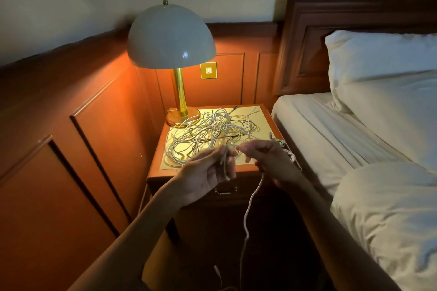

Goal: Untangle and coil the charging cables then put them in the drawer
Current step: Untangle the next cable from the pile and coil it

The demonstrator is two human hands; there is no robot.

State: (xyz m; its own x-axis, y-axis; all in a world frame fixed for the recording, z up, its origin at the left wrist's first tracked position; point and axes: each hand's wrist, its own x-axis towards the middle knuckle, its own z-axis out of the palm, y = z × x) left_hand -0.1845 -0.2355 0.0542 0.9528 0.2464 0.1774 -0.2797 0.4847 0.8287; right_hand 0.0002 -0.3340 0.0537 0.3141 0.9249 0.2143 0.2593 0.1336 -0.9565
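A tangle of white and dark charging cables [208, 134] lies spread over the top of the wooden nightstand [267, 116]. My left hand [208, 172], palm up in front of the nightstand, holds a short loop of white cable between thumb and fingers. My right hand [267, 158] pinches the same white cable [248, 210] close to its plug end, and the rest of that cable hangs down from it toward the floor. The nightstand's drawer [224, 192] sits shut below my hands, mostly hidden by them.
A lamp [171, 38] with a white dome shade and brass stem stands lit at the nightstand's back left. A bed [354, 130] with white sheets and pillows is close on the right. Wood panelling lines the wall on the left and behind.
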